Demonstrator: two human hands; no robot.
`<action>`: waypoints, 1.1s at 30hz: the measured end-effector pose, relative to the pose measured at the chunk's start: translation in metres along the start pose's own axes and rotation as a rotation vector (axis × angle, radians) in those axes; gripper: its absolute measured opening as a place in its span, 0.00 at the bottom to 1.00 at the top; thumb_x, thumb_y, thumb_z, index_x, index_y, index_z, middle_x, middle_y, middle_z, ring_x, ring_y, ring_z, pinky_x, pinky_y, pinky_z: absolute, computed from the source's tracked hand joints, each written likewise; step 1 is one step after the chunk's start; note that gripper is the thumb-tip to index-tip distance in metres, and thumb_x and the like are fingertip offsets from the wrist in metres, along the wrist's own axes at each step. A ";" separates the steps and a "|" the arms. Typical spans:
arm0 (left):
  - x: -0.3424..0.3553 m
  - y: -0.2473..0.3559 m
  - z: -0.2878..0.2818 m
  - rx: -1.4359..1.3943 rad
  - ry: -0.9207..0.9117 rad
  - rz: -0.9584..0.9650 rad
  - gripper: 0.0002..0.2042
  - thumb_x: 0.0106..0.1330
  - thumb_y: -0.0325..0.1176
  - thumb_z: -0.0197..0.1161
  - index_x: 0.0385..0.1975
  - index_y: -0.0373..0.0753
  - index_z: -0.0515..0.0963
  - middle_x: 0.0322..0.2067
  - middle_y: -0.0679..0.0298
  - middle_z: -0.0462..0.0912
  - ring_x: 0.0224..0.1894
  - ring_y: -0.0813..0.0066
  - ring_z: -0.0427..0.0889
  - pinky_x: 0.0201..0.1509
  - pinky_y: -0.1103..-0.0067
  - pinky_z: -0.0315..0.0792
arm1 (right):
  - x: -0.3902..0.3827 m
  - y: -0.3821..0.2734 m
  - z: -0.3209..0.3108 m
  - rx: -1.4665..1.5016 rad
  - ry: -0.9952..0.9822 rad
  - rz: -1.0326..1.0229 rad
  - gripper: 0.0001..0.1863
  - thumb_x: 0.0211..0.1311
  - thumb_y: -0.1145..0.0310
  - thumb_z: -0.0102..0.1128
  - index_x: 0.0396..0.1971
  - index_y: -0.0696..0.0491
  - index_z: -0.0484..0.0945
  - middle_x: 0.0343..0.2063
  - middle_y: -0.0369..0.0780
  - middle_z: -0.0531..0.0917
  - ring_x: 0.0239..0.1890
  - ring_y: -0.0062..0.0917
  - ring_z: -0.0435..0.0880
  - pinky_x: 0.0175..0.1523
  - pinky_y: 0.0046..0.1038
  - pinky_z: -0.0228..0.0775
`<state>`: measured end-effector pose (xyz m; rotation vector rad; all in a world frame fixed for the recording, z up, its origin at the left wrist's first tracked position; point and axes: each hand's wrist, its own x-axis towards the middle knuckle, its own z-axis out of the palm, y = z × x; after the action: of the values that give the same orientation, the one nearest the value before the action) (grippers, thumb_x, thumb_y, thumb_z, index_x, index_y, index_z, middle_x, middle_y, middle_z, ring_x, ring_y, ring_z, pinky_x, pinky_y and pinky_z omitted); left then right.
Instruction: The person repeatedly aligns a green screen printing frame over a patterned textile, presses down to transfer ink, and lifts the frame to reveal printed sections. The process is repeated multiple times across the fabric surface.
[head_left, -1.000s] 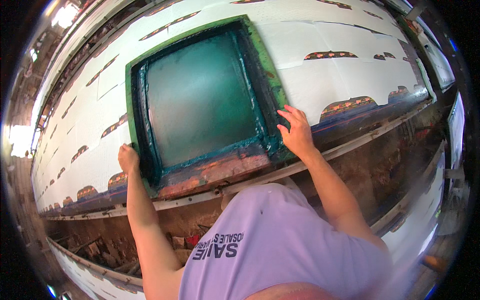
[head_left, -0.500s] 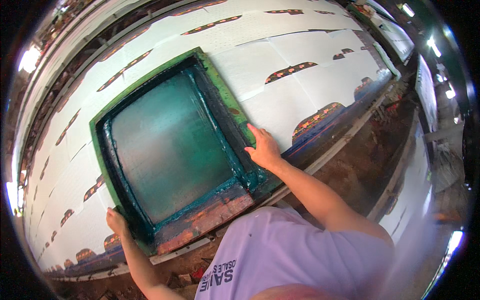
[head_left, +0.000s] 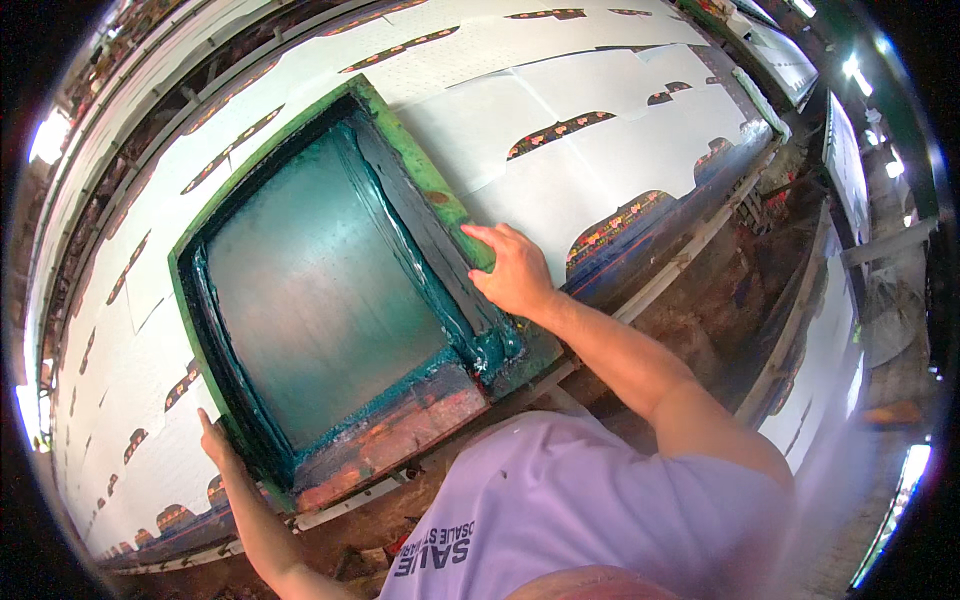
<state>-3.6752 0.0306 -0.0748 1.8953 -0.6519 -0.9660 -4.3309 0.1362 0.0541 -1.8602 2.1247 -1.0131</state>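
Observation:
A screen-printing frame [head_left: 424,185] with green-stained wooden rails lies at a slant in front of me, over the white sheets. Its mesh [head_left: 320,270] is dark teal and glossy, with wet-looking teal ink [head_left: 490,350] thickest in the near right corner. My right hand [head_left: 515,272] is closed on the right rail, thumb on the inner side and forefinger stretched along the top. At the near left corner my left hand [head_left: 218,442] grips the outer edge; part of its fingers is hidden behind the rail. A reddish-brown stained strip [head_left: 395,430] runs along the frame's near end.
White sheets [head_left: 600,90] cover the long table, with dark flowered patches [head_left: 560,133] showing between them. A rail [head_left: 650,310] follows the near table edge. To the right, past a brown gap, stands another surface with white sheets [head_left: 812,400].
The frame's far right corner has shifted left against the sheets, and both hands have moved with the frame. The shine on the mesh has changed. The whole view has shifted slightly.

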 end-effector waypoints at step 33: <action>-0.468 0.098 0.491 -0.370 -0.083 0.052 0.27 0.80 0.56 0.67 0.20 0.42 0.76 0.22 0.69 0.79 0.23 0.76 0.78 0.31 0.74 0.74 | 0.110 0.548 -0.341 0.225 0.114 0.468 0.43 0.48 0.83 0.73 0.70 0.44 0.82 0.45 0.43 0.93 0.46 0.33 0.93 0.54 0.37 0.83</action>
<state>-4.3491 0.1021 0.0315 1.5138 -0.5257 -1.0559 -4.9847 0.1718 0.0404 -1.1526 2.2419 -1.1955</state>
